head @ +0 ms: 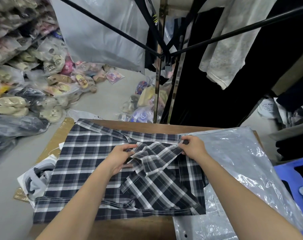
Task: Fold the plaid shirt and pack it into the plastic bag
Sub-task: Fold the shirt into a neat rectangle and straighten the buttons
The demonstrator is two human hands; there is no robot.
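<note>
The dark blue, white and grey plaid shirt (pixel 81 163) lies spread on a brown table (pixel 140 227), its back up. A sleeve is folded diagonally across its right half. My left hand (pixel 120 157) pinches the sleeve fabric near the shirt's middle. My right hand (pixel 193 146) grips the shirt's upper right edge at the shoulder. A clear plastic bag (pixel 237 170) lies flat on the table's right side, partly under the shirt's right edge.
White bagged items (pixel 34 181) lie at the table's left edge. Bagged slippers (pixel 48 80) pile up on the floor and shelves to the left. A black garment rack (pixel 164 54) with hanging clothes stands behind the table. A blue stool (pixel 293 172) with a phone stands at right.
</note>
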